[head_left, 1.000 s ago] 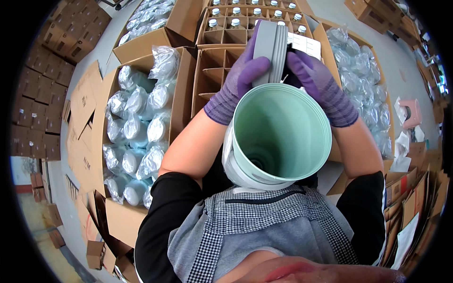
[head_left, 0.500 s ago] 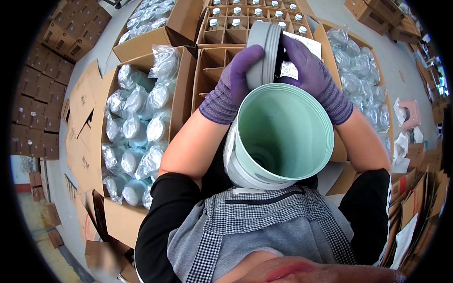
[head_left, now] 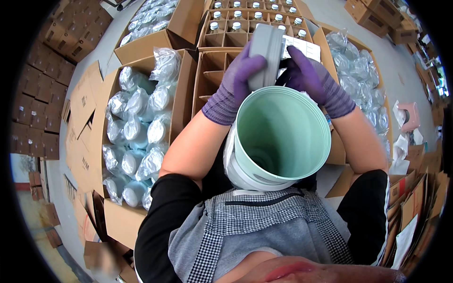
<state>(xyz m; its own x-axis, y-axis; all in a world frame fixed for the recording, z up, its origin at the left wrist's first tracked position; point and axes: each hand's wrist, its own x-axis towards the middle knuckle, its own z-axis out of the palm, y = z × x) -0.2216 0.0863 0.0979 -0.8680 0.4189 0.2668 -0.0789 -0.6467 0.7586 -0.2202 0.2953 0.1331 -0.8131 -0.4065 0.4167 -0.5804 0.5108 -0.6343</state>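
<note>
Cartons crowd in on the seated person's work. At the left, an open carton [head_left: 123, 222] holds rows of bagged containers [head_left: 134, 127]; a second batch of bagged containers [head_left: 356, 80] fills another box at the right. Ahead, silver-capped bottles [head_left: 236, 27] stand in a divided carton, and nearer lies a brown partition grid [head_left: 213, 78]. A printed white sheet [head_left: 307, 50] sits behind the lid, which covers part of it and of the bottle carton.

The left hand [head_left: 240, 78] grips the grey ribbed lid [head_left: 263, 52], held on edge just beyond the mouth of the pale green tub [head_left: 283, 132]. The tub leans against the apron between the forearms (its inside bare down to the shadowed bottom). The right hand [head_left: 317, 80] is beside the lid, index finger raised; blur and overlap mean I cannot tell whether its other fingers touch anything.

Half a second ago the right fingertips were up against the lid's edge; now they sit lower and farther right. The tub has barely shifted.

Flattened cardboard [head_left: 82, 113] lies on the grey floor [head_left: 106, 48], with stacked cartons [head_left: 40, 104] beyond and a pink stool [head_left: 413, 113] at the far right.
</note>
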